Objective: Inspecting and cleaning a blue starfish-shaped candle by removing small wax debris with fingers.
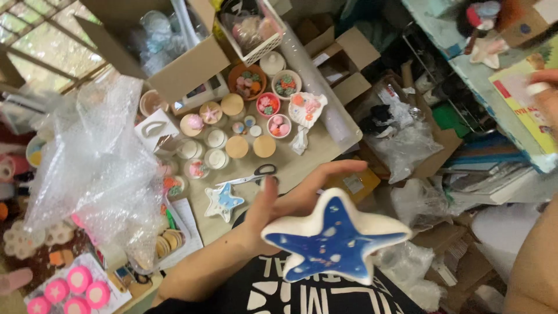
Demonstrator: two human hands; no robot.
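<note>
My left hand (290, 200) reaches out from the lower left and holds a blue star-shaped dish (334, 241) with a white rim. The dish rests against the palm, with the fingers stretched out behind it. On the table just beyond lies a smaller pale-blue star dish (224, 202), next to scissors (256, 174). My right hand (547, 96) is at the far right edge by a shelf and is mostly cut off. A small white thing (537, 88) sits at its fingers, but the grip is unclear.
A big heap of bubble wrap (99, 168) covers the table's left. Small jars with wooden lids (237, 146) and bowls of coloured pieces (267, 104) crowd the middle. Open cardboard boxes (186, 70) stand behind, pink round pieces (78, 279) lie at the lower left, and plastic bags (407, 145) lie on the floor.
</note>
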